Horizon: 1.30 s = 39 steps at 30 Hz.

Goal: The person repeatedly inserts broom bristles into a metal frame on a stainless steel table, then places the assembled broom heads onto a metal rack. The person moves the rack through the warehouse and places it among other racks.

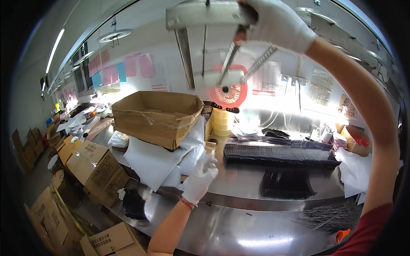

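Metal frame [209, 16] raised above the tabletop [232, 185], toward its far edge; the right hand [277, 25] is clasped on its right end. The left hand [200, 179], well apart, is beside white sheets [145, 160]; its grip cannot be told. Cartons [96, 158] off the left edge bear dark printed characters; wall sheets [265, 79], illegible print.

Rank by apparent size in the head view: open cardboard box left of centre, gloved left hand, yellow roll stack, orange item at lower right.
1. Open cardboard box
2. Gloved left hand
3. Yellow roll stack
4. Orange item
Apparent size only; true sizes are unsure.
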{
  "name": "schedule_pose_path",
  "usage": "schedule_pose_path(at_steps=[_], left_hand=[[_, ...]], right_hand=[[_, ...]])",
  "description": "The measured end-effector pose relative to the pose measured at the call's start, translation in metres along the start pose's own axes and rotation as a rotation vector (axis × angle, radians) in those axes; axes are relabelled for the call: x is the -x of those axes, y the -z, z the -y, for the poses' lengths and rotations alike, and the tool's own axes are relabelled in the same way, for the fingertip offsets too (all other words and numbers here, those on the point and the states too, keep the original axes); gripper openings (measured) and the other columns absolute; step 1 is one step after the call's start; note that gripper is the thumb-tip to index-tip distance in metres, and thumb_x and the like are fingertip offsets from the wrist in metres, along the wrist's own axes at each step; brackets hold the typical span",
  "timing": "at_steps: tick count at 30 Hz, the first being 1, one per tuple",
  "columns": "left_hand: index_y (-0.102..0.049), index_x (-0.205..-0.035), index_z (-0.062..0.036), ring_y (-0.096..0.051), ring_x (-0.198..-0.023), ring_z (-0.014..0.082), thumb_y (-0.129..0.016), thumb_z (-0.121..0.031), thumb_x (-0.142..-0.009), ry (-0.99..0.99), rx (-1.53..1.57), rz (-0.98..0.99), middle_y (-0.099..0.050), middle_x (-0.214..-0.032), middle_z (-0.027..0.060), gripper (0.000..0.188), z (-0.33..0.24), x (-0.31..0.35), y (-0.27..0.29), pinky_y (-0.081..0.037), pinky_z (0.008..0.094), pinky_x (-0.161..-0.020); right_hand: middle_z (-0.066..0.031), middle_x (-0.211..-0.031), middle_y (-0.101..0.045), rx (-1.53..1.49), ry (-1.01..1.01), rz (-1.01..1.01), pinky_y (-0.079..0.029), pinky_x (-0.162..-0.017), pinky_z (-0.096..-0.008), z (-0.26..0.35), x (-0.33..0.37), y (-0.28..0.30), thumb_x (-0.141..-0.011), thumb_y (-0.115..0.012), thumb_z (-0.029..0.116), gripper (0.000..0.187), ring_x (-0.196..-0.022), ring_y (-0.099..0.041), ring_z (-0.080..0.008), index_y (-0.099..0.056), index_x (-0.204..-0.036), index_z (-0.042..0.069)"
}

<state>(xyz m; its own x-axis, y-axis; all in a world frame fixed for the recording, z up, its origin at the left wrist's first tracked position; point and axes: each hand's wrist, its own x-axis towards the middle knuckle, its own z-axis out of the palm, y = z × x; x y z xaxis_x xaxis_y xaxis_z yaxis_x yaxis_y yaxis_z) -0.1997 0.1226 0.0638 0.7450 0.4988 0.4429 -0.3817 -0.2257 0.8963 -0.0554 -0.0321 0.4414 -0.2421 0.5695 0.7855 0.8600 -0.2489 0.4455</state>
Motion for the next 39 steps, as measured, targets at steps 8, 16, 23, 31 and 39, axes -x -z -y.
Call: schedule_pose_path(at_steps=[8,16,23,31,39], left_hand=[[-0.046,-0.14,-0.0065,-0.055,-0.113,0.017,-0.064,-0.012,-0.091,0.194,-0.23,0.432,-0.058,-0.125,0.0078,0.053,0.053,0.047,0.034,-0.043,0.0325,-0.103],[-0.045,-0.14,-0.0056,-0.054,-0.114,0.0172,-0.064,-0.013,-0.09,0.32,-0.166,0.424,-0.058,-0.126,0.0085,0.054,0.092,0.059,0.057,-0.043,0.0327,-0.103],[-0.046,-0.14,-0.0047,-0.056,-0.112,0.0155,-0.064,-0.01,-0.091,0.451,-0.029,0.312,-0.059,-0.125,0.0073,0.052,0.13,0.074,0.069,-0.046,0.0309,-0.099],[-0.047,-0.139,-0.0045,-0.057,-0.111,0.0149,-0.064,-0.01,-0.092,0.474,-0.042,0.331,-0.059,-0.125,0.0082,0.05,0.148,0.073,0.06,-0.045,0.0304,-0.099],[-0.048,-0.139,-0.0053,-0.056,-0.114,0.0166,-0.064,-0.011,-0.091,0.336,-0.066,0.337,-0.06,-0.124,0.0089,0.051,0.145,0.054,0.019,-0.044,0.0311,-0.101]], right_hand=[[-0.0222,-0.102,-0.065,0.278,-0.169,-0.181,-0.052,-0.087,-0.0418,0.052,-0.123,-0.077,-0.065,-0.083,0.047,0.052,-0.097,-0.064,-0.0373,-0.068,-0.09,0.004],[-0.0152,-0.095,-0.061,0.574,-0.167,-0.315,-0.051,-0.077,-0.042,0.045,-0.144,-0.156,-0.065,-0.08,0.045,0.05,-0.091,-0.062,-0.0305,-0.064,-0.093,0.007],[-0.0117,-0.091,-0.058,0.921,-0.128,-0.278,-0.044,-0.072,-0.044,0.007,-0.128,-0.207,-0.071,-0.076,0.046,0.048,-0.086,-0.057,-0.0279,-0.059,-0.096,0.008],[-0.0122,-0.094,-0.057,0.688,-0.058,-0.365,-0.044,-0.074,-0.0442,-0.036,-0.09,-0.211,-0.065,-0.081,0.048,0.058,-0.089,-0.056,-0.0281,-0.058,-0.1,0.008],[-0.0221,-0.141,-0.04,0.352,0.367,-0.27,-0.039,-0.104,-0.0481,0.007,-0.052,-0.149,-0.062,-0.082,0.049,0.1,-0.13,-0.04,-0.0354,-0.04,-0.14,0.002]])
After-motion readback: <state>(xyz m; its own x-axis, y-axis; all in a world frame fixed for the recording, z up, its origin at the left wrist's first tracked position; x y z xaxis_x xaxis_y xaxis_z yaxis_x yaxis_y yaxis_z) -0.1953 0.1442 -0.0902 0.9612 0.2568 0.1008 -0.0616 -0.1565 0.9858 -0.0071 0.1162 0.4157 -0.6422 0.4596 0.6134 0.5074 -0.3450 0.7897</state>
